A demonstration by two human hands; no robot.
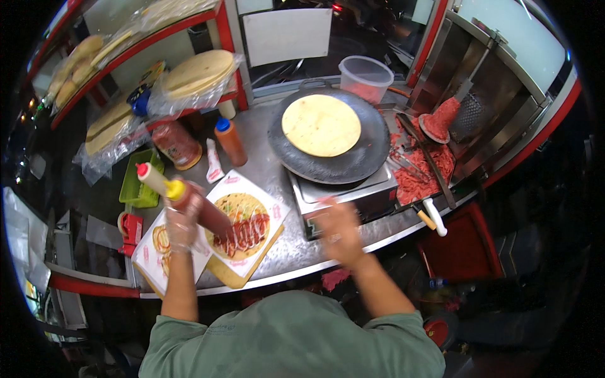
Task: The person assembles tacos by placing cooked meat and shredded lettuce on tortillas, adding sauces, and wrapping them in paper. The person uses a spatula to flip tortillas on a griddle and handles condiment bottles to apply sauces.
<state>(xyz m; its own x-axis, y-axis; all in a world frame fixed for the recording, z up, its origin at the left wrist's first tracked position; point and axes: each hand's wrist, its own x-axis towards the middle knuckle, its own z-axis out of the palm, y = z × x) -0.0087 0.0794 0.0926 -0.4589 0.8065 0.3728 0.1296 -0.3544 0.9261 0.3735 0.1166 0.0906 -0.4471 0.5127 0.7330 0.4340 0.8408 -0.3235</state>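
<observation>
My left hand [181, 228], in a clear plastic glove, is closed round a red sauce bottle [213, 217] with a yellow cap. Behind it shows a pale bottle with a red cap [145, 171]; its lower part is hidden. Under and beside the sauce bottle, a round flatbread [242, 242] with red and white sauce and shredded filling lies on white printed paper over a board. Another sauced flatbread [161, 240] is partly covered by my left hand. My right hand [340, 232] hovers by the stove's front edge, its fingers smeared by motion.
A plain flatbread [321, 125] lies on the round black griddle [372, 148]. Right of it, a tray of shredded reddish meat [422, 173] holds a long knife [428, 157]. Stacked flatbreads [198, 70] sit on the left shelf. A blue-capped orange bottle [231, 143] and green basket [141, 183] stand behind.
</observation>
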